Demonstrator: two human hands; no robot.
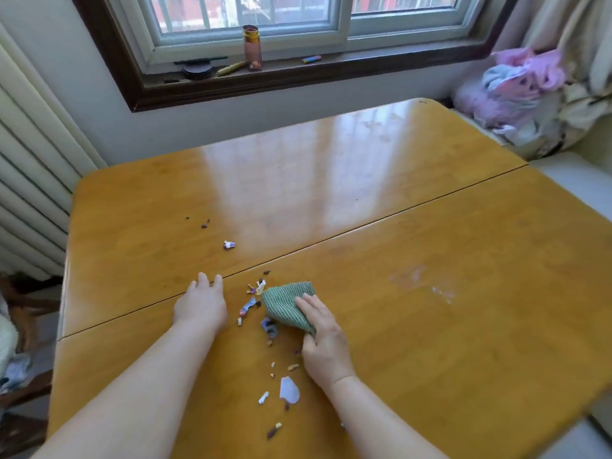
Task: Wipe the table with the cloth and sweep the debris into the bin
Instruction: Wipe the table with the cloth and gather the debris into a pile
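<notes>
A folded green ribbed cloth (285,303) lies on the glossy wooden table (430,293), and my right hand (323,339) presses down on its near right part. My left hand (200,306) rests flat on the table to the left, fingers apart, holding nothing. Between the two hands lie several scraps of debris (249,307): wrapper bits, paper pieces and dark crumbs. A white paper piece (289,389) lies nearer to me. One wrapper scrap (229,244) and dark crumbs (205,224) sit farther out to the left. No bin is in view.
A whitish smear (414,279) marks the table to the right. A seam (364,225) runs across the tabletop. The window sill (364,59) holds a bottle (252,48) and small items. A radiator (29,180) stands left; piled fabric (523,87) lies at the far right.
</notes>
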